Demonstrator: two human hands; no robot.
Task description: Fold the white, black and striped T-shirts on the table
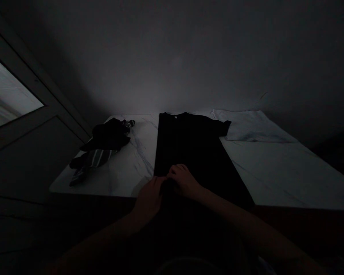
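A black T-shirt (189, 149) lies on the marble-patterned table (289, 172), with its collar toward the wall and its hem at the near edge. Its right sleeve is spread out; along the left its edge runs straight and no sleeve shows there. My left hand (149, 194) is closed at the shirt's near left edge, fingers curled into the dark cloth. Right beside it, my right hand (185, 180) is also closed, its fingers bent over the shirt. The exact grip is hard to see in the dim light.
Rumpled dark clothes (109, 135), some striped, lie in a heap on the table's left. A folded light cloth (255, 126) rests at the back right. Behind the table stands a grey wall (174, 57); a door with a glass pane (11, 88) is at the left.
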